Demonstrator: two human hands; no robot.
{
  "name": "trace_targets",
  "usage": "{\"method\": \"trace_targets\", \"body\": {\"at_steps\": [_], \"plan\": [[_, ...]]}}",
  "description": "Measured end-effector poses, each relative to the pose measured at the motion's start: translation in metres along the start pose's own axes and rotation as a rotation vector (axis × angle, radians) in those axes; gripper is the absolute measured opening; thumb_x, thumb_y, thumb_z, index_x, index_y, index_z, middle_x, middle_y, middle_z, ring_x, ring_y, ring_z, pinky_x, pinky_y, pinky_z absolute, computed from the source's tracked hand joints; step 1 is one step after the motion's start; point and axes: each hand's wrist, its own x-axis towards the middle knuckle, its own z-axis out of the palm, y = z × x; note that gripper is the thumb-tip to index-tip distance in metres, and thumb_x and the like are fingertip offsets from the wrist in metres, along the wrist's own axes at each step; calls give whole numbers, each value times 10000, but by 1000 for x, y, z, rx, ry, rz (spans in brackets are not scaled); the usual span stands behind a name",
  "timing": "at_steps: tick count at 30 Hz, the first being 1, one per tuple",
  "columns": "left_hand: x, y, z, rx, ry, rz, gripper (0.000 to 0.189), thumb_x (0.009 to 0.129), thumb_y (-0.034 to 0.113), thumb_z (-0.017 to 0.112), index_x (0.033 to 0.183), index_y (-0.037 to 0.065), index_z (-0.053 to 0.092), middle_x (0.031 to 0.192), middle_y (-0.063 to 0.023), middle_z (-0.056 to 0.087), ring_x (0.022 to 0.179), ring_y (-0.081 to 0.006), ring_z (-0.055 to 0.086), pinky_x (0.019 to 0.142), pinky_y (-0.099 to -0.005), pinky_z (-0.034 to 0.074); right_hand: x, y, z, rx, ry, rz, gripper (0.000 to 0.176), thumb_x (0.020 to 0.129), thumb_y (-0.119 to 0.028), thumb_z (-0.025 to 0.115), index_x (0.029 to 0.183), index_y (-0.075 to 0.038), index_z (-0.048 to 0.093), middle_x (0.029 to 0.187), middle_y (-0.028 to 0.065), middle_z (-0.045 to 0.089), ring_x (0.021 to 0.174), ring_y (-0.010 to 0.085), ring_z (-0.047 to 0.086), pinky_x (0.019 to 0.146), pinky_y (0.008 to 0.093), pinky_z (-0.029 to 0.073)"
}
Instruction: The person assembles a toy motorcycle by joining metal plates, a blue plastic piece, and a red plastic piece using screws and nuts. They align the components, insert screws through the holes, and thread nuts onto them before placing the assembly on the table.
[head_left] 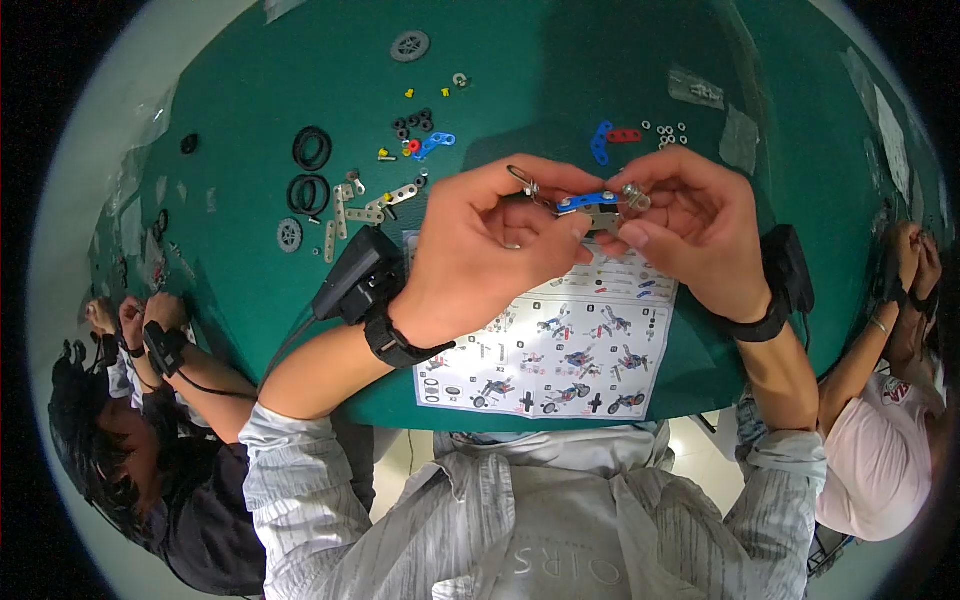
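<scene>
Both hands meet above an instruction sheet [600,385] with printed build steps. Between them is a small model assembly [590,203] made of a blue perforated strip, metal parts and bolts. My left hand [490,245] pinches its left end, where a bent metal wire piece [520,180] sticks up. My right hand [705,225] closes on the right end, beside a silvery bolt-like part [634,197]. Fingers hide the underside of the assembly.
Left of the hands lie black tyres [312,148], metal perforated strips [342,212], a blue bent piece [434,146] and a grey wheel [409,46]. Beyond the right hand are a red strip [625,136] and several nuts [672,135]. Other people sit at both sides.
</scene>
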Motion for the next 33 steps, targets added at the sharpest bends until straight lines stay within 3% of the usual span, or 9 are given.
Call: {"method": "trace_targets", "body": {"at_steps": [3, 21, 24, 33], "plan": [[1, 1, -2, 56, -25, -8, 285, 920, -24, 617, 1199, -72, 586, 1014, -162, 705, 835, -191, 722, 654, -270, 583, 1, 0, -1, -14, -8, -5, 325, 841, 20, 733, 1139, 57, 608, 1010, 103, 665, 902, 123, 659, 812, 254, 570], [-1, -3, -3, 50, -55, 13, 247, 909, -33, 641, 1148, -64, 582, 1040, -148, 692, 864, -188, 721, 678, -265, 596, 0, -6, 0, -43, -22, -23, 336, 841, 64, 690, 1159, 66, 582, 1030, 131, 664, 927, 169, 680, 798, 299, 600], [-3, -2, 0, -41, -29, 11, 254, 903, -18, 661, 1142, -55, 586, 1016, -144, 697, 861, -177, 721, 681, -261, 596, -2, -7, 2, -62, 17, 1, 349, 831, 74, 687, 1162, 66, 578, 1048, 137, 660, 931, 187, 684, 797, 308, 603], [-7, 4, 2, -26, 4, -15, 193, 876, -10, 710, 1051, -26, 631, 771, -27, 679, 693, 7, 588, 562, -151, 447, -4, -5, -6, -171, 1, -18, 404, 808, -32, 731, 1165, 59, 565, 1062, 108, 628, 914, 152, 650, 760, 269, 560]]}}
